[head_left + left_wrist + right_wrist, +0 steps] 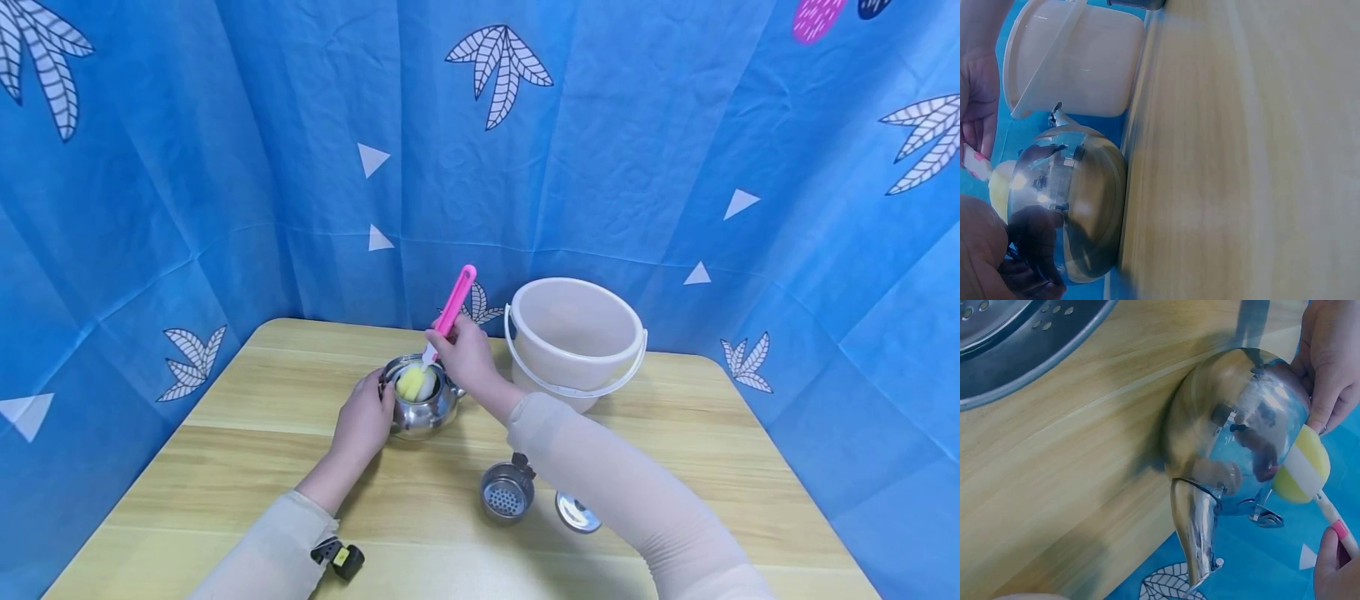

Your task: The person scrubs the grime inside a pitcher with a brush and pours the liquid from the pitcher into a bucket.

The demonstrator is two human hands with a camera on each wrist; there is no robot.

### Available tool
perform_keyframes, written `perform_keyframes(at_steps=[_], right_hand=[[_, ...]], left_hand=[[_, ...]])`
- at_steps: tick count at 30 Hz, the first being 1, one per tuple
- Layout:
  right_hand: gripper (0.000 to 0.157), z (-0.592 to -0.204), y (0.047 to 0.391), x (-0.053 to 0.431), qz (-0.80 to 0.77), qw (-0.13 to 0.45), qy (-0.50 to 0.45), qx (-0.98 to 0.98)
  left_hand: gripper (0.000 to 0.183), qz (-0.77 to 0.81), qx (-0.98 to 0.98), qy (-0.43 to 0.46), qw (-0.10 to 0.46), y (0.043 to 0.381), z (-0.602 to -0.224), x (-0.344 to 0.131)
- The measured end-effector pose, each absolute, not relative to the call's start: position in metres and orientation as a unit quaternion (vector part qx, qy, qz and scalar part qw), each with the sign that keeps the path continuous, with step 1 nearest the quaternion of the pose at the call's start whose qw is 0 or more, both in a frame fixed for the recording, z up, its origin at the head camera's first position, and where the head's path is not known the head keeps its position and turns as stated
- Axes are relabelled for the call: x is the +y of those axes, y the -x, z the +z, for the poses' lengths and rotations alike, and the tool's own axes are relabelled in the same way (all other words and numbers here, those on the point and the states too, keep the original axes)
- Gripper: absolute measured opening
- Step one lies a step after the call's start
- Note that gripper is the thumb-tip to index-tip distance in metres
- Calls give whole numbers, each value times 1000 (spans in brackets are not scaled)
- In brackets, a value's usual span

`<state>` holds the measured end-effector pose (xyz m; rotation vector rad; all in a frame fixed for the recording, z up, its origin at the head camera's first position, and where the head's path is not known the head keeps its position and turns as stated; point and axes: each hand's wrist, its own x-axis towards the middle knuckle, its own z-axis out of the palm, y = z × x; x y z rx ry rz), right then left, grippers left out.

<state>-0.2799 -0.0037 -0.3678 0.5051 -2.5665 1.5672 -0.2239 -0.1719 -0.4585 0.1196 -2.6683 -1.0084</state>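
A shiny steel teapot (422,421) stands on the wooden table, its top uncovered and its spout (1194,531) pointing away from the left hand. My left hand (365,417) grips the teapot's left side by the rim; some of its fingers are hidden. Above the opening, my right hand (467,357) holds a sponge brush by its pink and white handle (455,302). The brush's yellow and white sponge head (1302,465) sits at the mouth of the teapot, partly inside it.
A white bucket (536,362) with a lowered handle stands right of the teapot, behind the right forearm. Nearer the front are a steel strainer (506,493) with a dark handle and a round steel lid (576,513), partly covered by the sleeve. Blue curtain (480,192) surrounds the table.
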Motion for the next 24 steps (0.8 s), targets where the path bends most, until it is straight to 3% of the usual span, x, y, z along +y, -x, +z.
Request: perform_keyframes(at_steps=[15,24], right_hand=[[20,-358,276,-3,534,38,-173,-827],[18,-354,274,-2,519,61,-189,-831]], left_hand=[[49,-350,-925,-41,143,223,-457,-173],[50,-349,-926,-41,136,222,-457,-173]])
